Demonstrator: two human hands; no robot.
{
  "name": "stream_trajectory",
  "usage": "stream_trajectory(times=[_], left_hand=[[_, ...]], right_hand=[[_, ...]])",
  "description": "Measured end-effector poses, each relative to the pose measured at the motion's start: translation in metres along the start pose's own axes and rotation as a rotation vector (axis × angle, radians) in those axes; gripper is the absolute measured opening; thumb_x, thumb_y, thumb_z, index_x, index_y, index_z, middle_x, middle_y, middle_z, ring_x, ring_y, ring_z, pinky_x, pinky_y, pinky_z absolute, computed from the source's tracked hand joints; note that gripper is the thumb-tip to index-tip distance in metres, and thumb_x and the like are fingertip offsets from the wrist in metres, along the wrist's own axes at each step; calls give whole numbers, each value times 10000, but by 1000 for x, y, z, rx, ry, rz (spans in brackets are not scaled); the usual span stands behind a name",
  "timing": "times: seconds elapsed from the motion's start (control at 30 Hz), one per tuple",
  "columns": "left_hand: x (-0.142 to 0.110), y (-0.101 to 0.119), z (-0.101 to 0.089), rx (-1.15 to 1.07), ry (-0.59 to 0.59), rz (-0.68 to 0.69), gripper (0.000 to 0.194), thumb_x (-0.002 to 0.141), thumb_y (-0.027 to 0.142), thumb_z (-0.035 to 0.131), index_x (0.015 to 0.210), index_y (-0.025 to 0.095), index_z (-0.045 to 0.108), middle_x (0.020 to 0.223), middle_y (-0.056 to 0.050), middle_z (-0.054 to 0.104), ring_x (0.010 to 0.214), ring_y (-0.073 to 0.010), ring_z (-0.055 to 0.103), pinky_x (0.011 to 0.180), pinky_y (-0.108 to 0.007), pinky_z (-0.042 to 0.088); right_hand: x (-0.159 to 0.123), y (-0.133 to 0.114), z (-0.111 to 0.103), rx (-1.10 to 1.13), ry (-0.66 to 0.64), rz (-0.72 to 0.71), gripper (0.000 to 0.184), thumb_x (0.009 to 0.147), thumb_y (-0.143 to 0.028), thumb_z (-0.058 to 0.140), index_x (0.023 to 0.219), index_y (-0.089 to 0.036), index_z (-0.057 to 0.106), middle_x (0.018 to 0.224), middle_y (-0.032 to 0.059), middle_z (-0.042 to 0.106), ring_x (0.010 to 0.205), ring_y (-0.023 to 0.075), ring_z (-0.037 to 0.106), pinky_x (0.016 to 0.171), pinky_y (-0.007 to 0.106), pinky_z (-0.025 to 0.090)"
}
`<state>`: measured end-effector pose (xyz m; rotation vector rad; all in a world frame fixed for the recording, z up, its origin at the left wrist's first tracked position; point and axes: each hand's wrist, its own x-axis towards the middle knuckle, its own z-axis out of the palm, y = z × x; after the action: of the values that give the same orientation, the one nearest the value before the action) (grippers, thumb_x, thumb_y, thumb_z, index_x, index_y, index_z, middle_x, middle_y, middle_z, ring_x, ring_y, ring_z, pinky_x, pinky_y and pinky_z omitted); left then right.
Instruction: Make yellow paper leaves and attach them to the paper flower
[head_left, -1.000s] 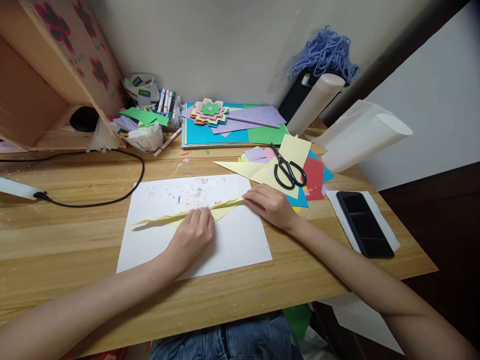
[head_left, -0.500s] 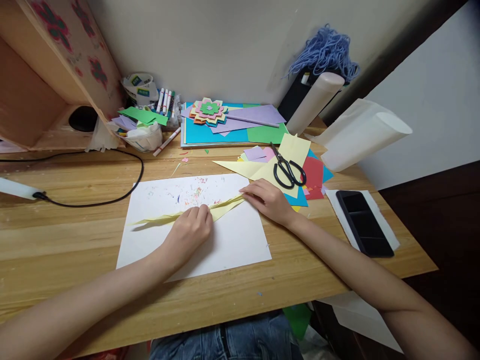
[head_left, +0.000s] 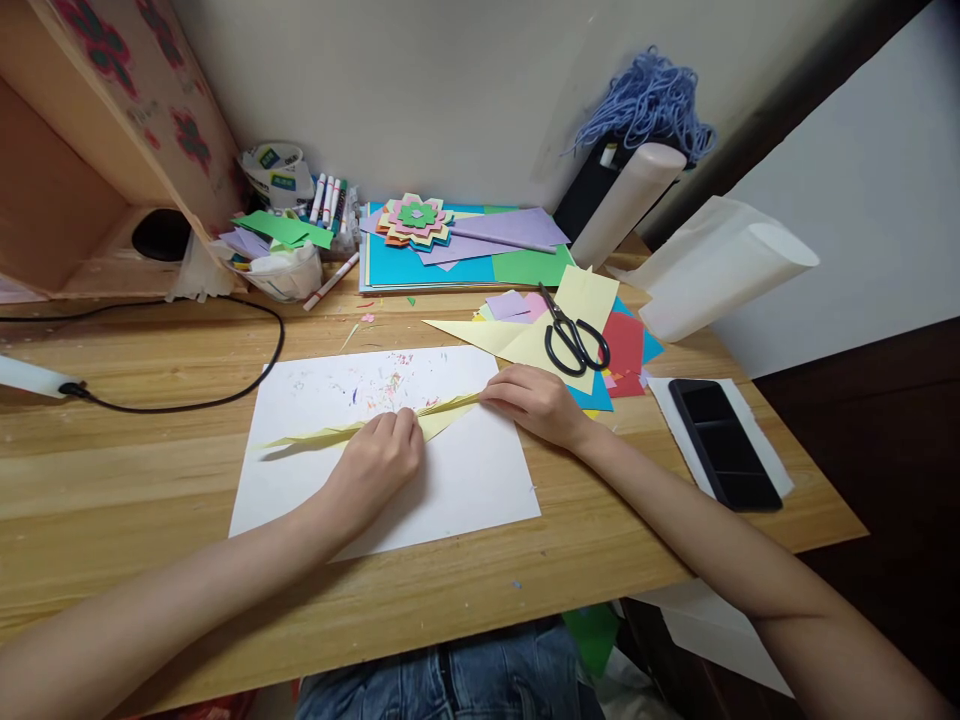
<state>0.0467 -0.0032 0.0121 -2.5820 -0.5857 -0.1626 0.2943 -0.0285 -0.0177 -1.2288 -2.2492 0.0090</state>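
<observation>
A long pale yellow folded strip of paper [head_left: 319,438] lies slantwise over a white sheet [head_left: 472,490] on the wooden desk. My left hand [head_left: 381,447] is closed on the strip near its middle, knuckles up. At the strip's right end, my right hand [head_left: 534,400] pinches the paper between thumb and fingers. The strip's upper edge looks creased, and a flat triangular part shows below it between the hands. Both sets of fingertips are partly hidden. Beyond my right hand, black-handled scissors [head_left: 576,345] rest on pale yellow paper [head_left: 525,345].
Coloured papers [head_left: 465,265] with a layered paper flower [head_left: 416,218] lie against the wall. A tub of scraps [head_left: 289,275] and markers stand at back left. On the right are a phone [head_left: 724,445] and a white paper roll [head_left: 720,265]. A black cable [head_left: 281,350] curves at left.
My right hand's fingers have closed a little more over the strip's right end. My left hand stays in place on the strip. The whole view has shifted slightly.
</observation>
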Motion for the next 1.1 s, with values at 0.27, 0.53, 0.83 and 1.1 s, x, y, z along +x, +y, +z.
stream_trajectory(times=[0.27,0.53,0.83,1.1], left_hand=[[0,1,0,9,-59,-15,284,745,-66,377,694,138,569,631,-34,531,532,-136,496,476,-259,370],[0,0,1,56,38,3,253,729,-62,413,651,121,568,592,-32,519,504,-144,497,447,-255,372],[0,0,0,45,52,6,220,695,-61,463,622,118,568,593,-31,530,502,-146,509,437,-248,389],[1,-2,0,20,44,5,211,689,-61,475,644,110,590,594,-30,528,501,-147,505,437,-250,398]], right_hand=[[2,-1,0,-60,-22,13,137,884,-180,473,841,-174,603,788,52,663,751,165,576,677,294,459],[-2,1,-3,-210,-33,-87,189,890,-123,423,890,-156,609,782,62,674,741,163,604,660,284,474],[-3,4,-10,133,17,142,136,867,-235,518,869,-196,648,829,59,658,773,172,600,678,313,492],[1,0,-14,397,-28,444,83,847,-172,517,865,-193,595,823,22,627,741,146,575,663,279,459]])
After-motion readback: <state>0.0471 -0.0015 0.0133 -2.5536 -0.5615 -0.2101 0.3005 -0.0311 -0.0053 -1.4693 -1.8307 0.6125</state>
